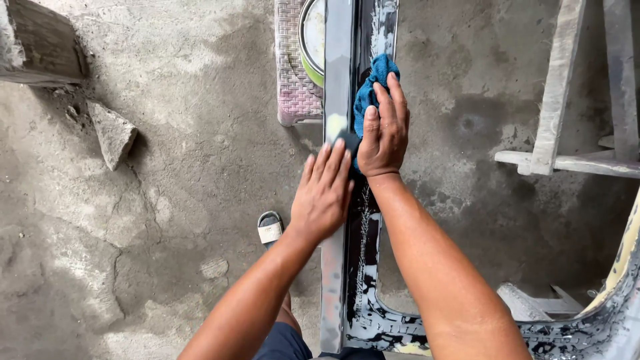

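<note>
Crumpled blue cloth (pixel 371 90) — under your right hand (pixel 383 130), fingers flat, pressing it onto the long glossy black panel (pixel 360 267); your left hand (pixel 325 193) — open, flat just beside.

Your right hand (pixel 385 130) presses a blue rag (pixel 371 90) flat onto the long black panel (pixel 363 220), fingers spread over the cloth. Your left hand (pixel 323 193) lies open on the panel's grey left edge, just beside the rag. At the panel's far end, a woven stool (pixel 293 80) carries a green-rimmed bowl (pixel 311 40). Left of the panel, your sandalled foot (pixel 270 229) stands on the concrete floor (pixel 167 200); a stone chunk (pixel 112 133) lies well beyond it. Right of the panel is a pale frame (pixel 557 100).
</note>
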